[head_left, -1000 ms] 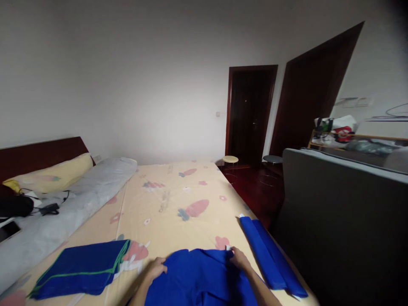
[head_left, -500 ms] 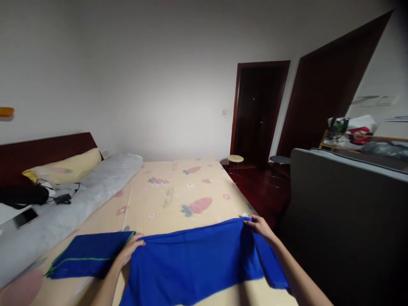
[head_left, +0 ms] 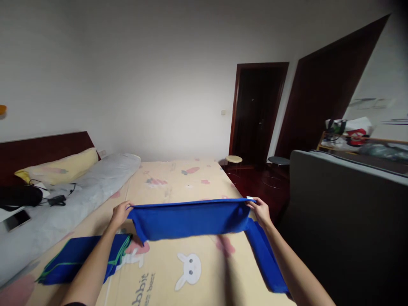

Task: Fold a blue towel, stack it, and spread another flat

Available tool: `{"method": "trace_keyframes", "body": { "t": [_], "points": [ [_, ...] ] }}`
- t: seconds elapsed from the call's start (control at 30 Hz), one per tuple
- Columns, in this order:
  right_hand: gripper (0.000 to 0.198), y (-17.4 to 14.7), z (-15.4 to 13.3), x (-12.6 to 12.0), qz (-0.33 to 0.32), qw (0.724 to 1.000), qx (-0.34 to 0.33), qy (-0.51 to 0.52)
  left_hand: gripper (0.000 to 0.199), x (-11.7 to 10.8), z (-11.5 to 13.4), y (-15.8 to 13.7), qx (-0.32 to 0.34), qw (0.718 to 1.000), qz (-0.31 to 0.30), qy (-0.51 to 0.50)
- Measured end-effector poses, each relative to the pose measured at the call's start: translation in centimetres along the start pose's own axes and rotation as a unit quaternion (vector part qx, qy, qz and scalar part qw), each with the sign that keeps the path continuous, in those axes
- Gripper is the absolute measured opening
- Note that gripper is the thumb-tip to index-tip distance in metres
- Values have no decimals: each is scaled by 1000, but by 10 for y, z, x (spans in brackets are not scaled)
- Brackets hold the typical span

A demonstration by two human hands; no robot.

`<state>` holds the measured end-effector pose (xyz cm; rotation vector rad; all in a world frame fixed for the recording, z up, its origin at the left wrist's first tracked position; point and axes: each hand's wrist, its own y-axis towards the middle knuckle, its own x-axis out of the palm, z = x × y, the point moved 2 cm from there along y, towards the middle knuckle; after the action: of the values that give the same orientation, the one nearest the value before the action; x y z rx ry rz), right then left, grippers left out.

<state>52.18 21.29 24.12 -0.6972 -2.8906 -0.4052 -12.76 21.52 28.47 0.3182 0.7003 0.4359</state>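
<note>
Head camera looks down the length of a bed covered with a cream sheet printed with carrots and a rabbit. Both arms reach forward and hold a blue cloth stretched taut in the air above the sheet. The left hand is closed on the cloth's upper left corner, and the right hand is closed on the upper right corner, where a small white tag sticks out. The cloth hangs as a wide, shallow band, its lower edge clear of the sheet or only just above it; it looks doubled over, though the layers cannot be told apart from here.

Below the left forearm lies a folded blue cloth with green edging, flat on the sheet. Under the right forearm, along the bed's right edge, lies a long narrow folded blue cloth. Toward the headboard are a yellow pillow, a grey bolster, a phone and a black charger with cable.

As a judgement, the hold is only at two corners, so a slack pinch on either side would let that corner drop and the fold fall open. The right forearm passes close over the narrow cloth at the bed's edge, and a sweep of that arm could nudge it off onto the floor.
</note>
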Motion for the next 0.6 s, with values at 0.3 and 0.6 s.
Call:
{"method": "trace_keyframes", "body": {
  "t": [0.3, 0.6],
  "points": [
    [27, -49, 58, -42, -85, 990, 36, -102, 23, 13, -74, -79, 10, 999, -16, 32],
    [13, -134, 129, -96, -186, 930, 67, -309, 7, 36, -149, -223, -60, 977, -156, 133]
  ]
}}
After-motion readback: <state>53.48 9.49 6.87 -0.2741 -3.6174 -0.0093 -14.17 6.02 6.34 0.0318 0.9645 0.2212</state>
